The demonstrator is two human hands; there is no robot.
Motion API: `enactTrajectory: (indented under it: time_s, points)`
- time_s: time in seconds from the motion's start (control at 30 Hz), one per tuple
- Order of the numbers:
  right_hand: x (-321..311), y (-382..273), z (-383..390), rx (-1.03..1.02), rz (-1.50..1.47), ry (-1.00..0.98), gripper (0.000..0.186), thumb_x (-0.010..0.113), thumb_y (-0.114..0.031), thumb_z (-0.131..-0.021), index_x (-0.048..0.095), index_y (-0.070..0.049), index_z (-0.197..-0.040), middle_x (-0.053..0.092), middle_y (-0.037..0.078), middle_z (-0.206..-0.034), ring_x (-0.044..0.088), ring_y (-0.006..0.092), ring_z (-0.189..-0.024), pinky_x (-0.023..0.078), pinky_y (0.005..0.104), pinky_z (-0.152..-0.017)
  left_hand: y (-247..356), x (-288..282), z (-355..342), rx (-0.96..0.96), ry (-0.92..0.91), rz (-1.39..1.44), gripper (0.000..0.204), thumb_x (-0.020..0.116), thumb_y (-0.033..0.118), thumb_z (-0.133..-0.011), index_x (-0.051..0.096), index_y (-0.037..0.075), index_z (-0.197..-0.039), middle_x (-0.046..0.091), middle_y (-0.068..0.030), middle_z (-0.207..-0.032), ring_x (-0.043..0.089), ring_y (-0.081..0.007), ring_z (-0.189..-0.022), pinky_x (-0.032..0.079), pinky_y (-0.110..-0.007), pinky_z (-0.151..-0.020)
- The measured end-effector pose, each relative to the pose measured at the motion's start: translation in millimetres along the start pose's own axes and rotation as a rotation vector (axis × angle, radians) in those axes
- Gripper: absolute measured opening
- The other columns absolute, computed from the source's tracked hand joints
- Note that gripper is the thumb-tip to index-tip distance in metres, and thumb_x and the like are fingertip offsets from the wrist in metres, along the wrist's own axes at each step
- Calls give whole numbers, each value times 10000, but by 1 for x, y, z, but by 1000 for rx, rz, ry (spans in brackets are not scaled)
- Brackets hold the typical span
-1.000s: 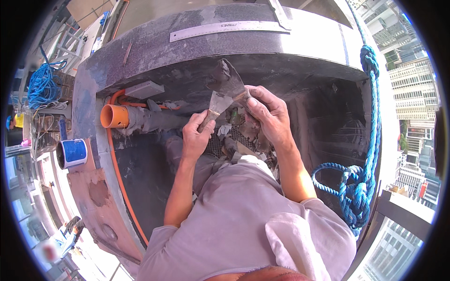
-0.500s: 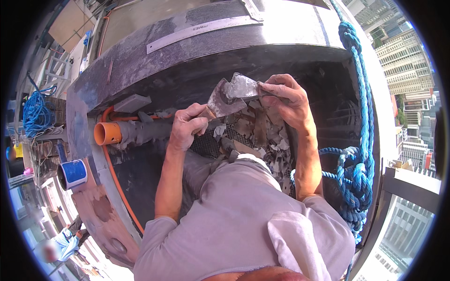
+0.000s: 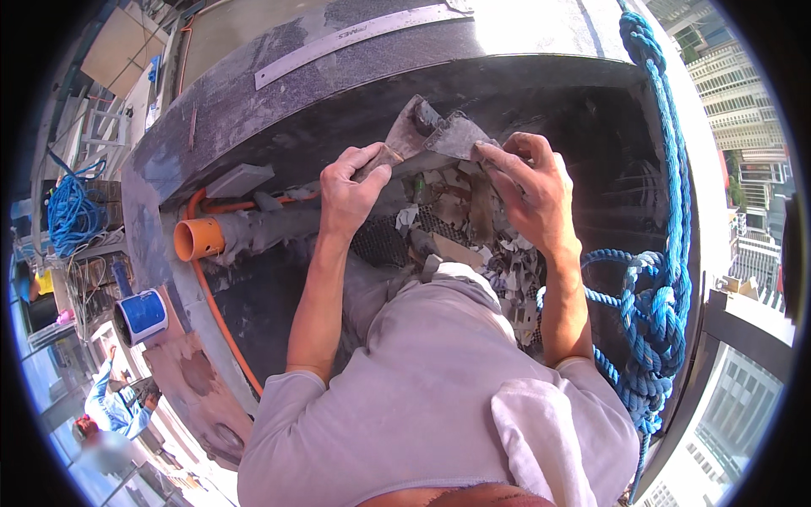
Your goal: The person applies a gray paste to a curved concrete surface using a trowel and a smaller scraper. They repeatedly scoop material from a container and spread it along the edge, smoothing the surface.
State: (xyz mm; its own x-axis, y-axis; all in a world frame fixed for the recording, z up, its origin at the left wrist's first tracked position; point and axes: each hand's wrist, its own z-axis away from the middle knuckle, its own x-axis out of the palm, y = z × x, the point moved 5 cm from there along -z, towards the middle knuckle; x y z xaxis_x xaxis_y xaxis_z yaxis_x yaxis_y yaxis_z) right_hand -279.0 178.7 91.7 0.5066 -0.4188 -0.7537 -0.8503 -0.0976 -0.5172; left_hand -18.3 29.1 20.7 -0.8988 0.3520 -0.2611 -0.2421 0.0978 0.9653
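Observation:
My left hand (image 3: pixel 351 190) is closed on the handle of a putty knife. Its broad, smeared blade (image 3: pixel 405 131) points up and away, with a lump of dark paste (image 3: pixel 426 118) near the edge. Between fingers and thumb, my right hand (image 3: pixel 536 194) pinches a second putty knife, whose grey, coated blade (image 3: pixel 458 138) reaches left to the first one. The blades meet or overlap beside the paste; exact contact is hard to tell. Both are above a dark trough (image 3: pixel 608 135) littered with paper-like scraps (image 3: pixel 507 262) and rubble.
A long metal straightedge (image 3: pixel 355 40) lies on the far ledge. Thick knotted blue rope (image 3: pixel 659 313) hangs on the right. An orange pipe end (image 3: pixel 198 239) juts out at left, near a blue-and-white bucket (image 3: pixel 142 317). Another person (image 3: pixel 118 410) is at lower left; buildings stand at right.
My left hand has moved farther away and turned its blade upward. The right knife has swung from above the left blade to its right side. The person at lower left has shifted.

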Motion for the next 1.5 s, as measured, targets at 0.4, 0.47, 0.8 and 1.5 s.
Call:
enactTrajectory:
  time_s: [0.4, 0.47, 0.8, 1.5]
  points:
    - [22, 84, -1, 248, -226, 365, 686, 755, 143, -921, 723, -155, -1539, 623, 101, -1340, 675, 229, -1223, 594, 356, -1074, 5, -5, -14, 124, 32, -59, 369, 748, 32, -1008, 759, -61, -1365, 710, -29, -1097, 649, -89, -965, 528, -266, -917]
    - [42, 102, -6, 236, -290, 471, 725, 722, 188, -907, 723, -166, -1540, 569, 100, -1377, 623, 222, -1303, 625, 324, -1081, 6, -2, -16, 174, -19, -140, 360, 740, 41, -1022, 745, -58, -1369, 723, -63, -1144, 687, -143, -1062, 533, -304, -983]
    - [95, 124, -38, 221, -459, 653, 788, 713, 192, -830, 761, -201, -1511, 581, 93, -1331, 688, 239, -1176, 625, 358, -1025, 18, 2, -38, 497, -30, -522, 339, 740, 54, -1052, 727, -26, -1381, 592, -196, -1636, 611, -427, -1480, 504, -488, -1188]
    - [93, 132, -21, 322, -300, 568, 752, 747, 135, -837, 758, -197, -1511, 576, 95, -1377, 656, 230, -1239, 605, 345, -1074, 6, 18, -38, 303, -149, -482, 352, 669, -32, -1048, 701, -97, -1392, 296, -236, -1864, 702, -322, -1415, 579, -403, -1126]
